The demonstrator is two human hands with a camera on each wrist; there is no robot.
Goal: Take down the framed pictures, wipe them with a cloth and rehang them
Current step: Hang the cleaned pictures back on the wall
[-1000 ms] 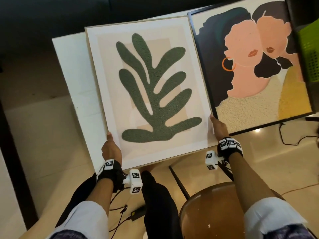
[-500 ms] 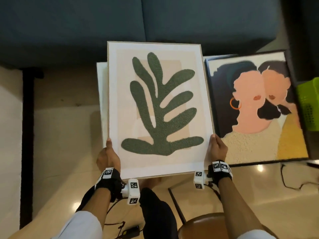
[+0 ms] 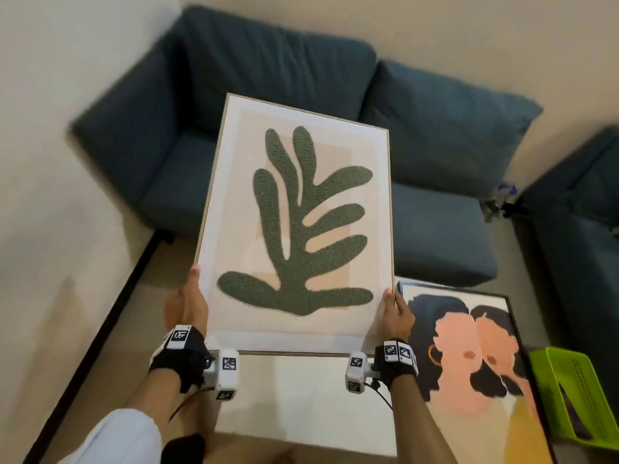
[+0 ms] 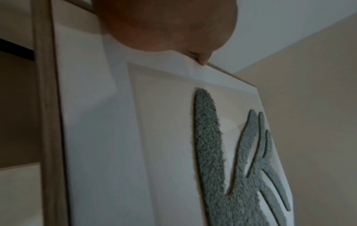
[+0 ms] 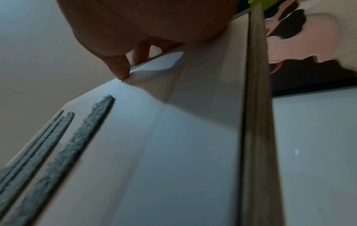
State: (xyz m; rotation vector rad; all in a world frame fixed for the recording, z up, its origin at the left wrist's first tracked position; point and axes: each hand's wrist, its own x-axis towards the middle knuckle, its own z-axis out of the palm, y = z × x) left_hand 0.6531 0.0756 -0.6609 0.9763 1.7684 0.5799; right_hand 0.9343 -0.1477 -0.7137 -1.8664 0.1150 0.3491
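leaf frame (image 3: pixel 298 226) lifted upright over sofa (image 3: pixel 435 155) | left hand (image 3: pixel 186 304) + right hand (image 3: pixel 395 313) clamp lower side edges, keeps it level for rehang | faces frame (image 3: pixel 469 363) flat on table (image 3: pixel 301 406)

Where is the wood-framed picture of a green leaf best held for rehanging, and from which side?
By its two long side rails near the bottom, one hand from each side, as here: the left hand and right hand grip the wood-framed green leaf picture there. It is tall, flat and thin-edged, so a low grip on both sides probably steadies it and keeps fingers off the front.
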